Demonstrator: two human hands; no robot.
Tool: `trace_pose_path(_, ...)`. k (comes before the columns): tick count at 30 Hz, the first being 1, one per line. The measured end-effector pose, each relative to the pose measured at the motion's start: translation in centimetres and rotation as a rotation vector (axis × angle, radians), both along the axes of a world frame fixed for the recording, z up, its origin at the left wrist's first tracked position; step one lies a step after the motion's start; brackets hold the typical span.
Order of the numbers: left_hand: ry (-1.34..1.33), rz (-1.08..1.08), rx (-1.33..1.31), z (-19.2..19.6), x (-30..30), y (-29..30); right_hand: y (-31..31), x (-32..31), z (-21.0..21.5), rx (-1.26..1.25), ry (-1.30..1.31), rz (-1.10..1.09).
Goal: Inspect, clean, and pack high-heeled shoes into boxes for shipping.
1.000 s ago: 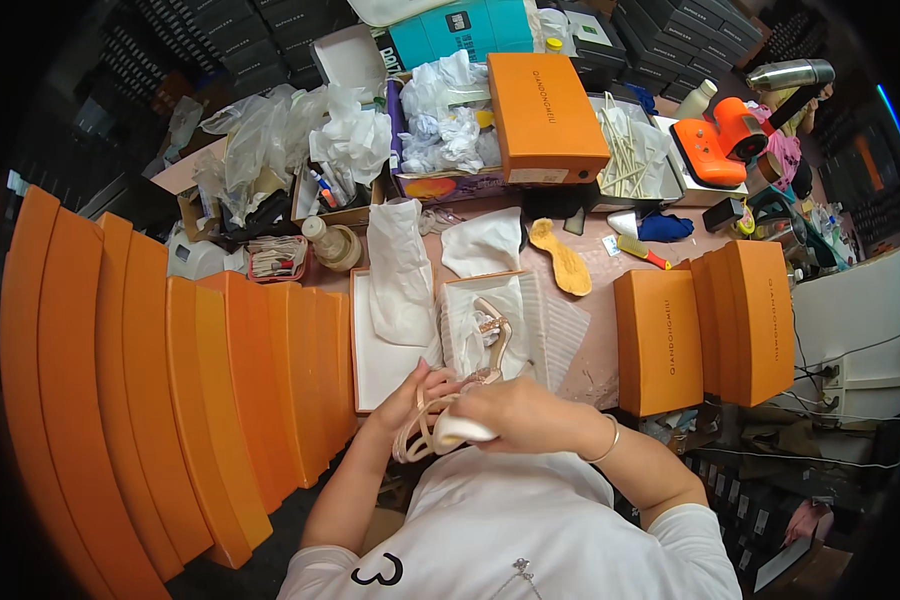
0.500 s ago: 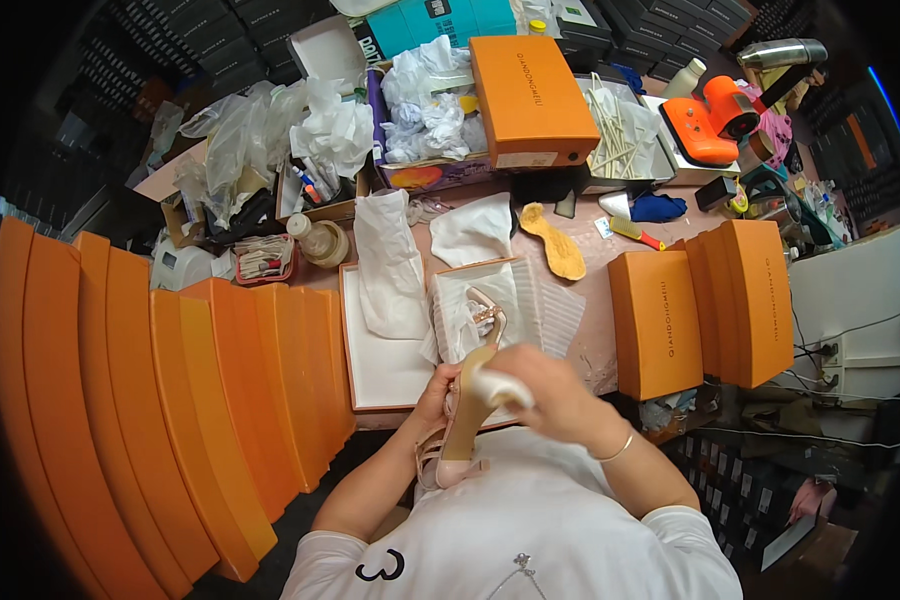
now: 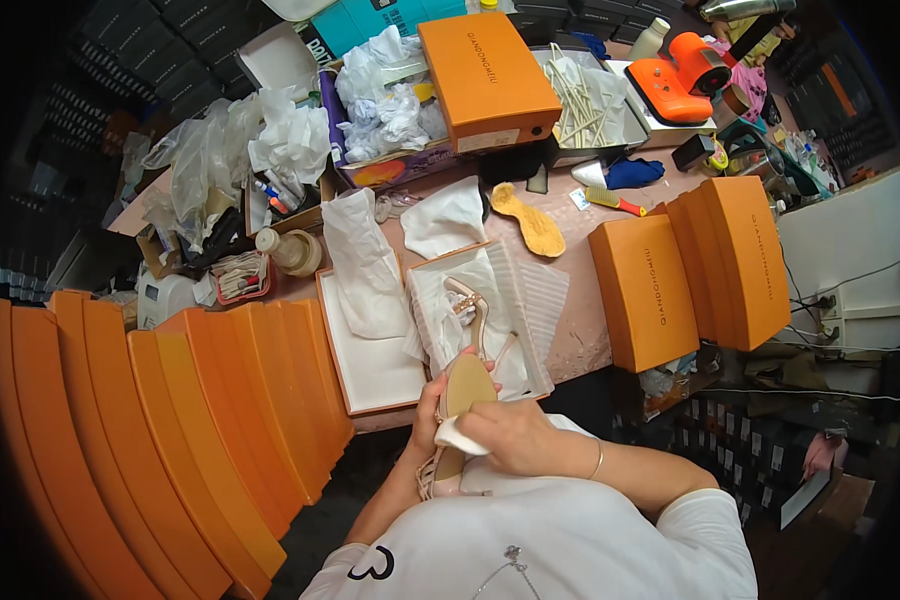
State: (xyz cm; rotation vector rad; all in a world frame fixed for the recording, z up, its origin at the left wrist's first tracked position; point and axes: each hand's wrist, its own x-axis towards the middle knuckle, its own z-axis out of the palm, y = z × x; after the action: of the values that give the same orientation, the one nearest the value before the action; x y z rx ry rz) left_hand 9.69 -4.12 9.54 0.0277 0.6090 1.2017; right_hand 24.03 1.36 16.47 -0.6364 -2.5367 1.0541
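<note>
My left hand (image 3: 428,405) is closed round the side of a strappy high-heeled sandal (image 3: 469,386), its tan sole turned up and its toe end pointing away from me. Against the lower part of that sole my right hand (image 3: 515,437) presses a folded white cloth (image 3: 460,437), with the fingers bent over it. Just beyond my hands, the other sandal (image 3: 465,300) lies on white paper in an open shoe box (image 3: 532,372). Left of it is the box's shallow lid (image 3: 375,392), with white tissue paper (image 3: 362,265) across it.
Orange shoe boxes (image 3: 260,400) stand in a long row at my left; more orange boxes (image 3: 642,295) are at the right. Behind lie a yellow insole-shaped pad (image 3: 530,222), a brush (image 3: 615,202), a glass jar (image 3: 295,250), a box of crumpled paper (image 3: 385,115) and an orange device (image 3: 675,80).
My right hand and the cloth have moved from the toe end of the sole down toward its middle, nearer my body. The whole view has shifted and tilted slightly.
</note>
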Motion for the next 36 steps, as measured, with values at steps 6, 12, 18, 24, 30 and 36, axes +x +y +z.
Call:
trace_pose_path(6, 0.087, 0.017, -0.008, -1.6, 0.0, -1.0, 2.7, -1.5, 0.2, 0.01, 0.063, -0.114)
trace_pose_path(12, 0.007, 0.028, 0.044, -0.6, 0.6, -1.5, 4.0, -0.7, -3.3, 0.086, 0.029, -0.239)
trace_pose_path(18, 0.033, -0.004, -0.007, -1.1, -0.2, 0.0, 3.6, 0.7, -4.9, 0.061, 0.034, -0.242)
trace_pose_path(24, 0.126, 0.271, -0.148, -1.6, -4.5, 3.6, 6.8, 1.6, -4.7, -0.773, 0.286, -0.572)
trace_pose_path(30, 0.072, 0.63, -0.362, -1.7, -6.1, 4.6, 5.3, 0.8, -0.9, -1.038, 0.289, -0.521)
trace_pose_path(36, 0.126, 0.528, -0.349, -3.1, -4.7, 2.1, 3.4, -2.7, -2.3, -1.504, 0.392, -0.374)
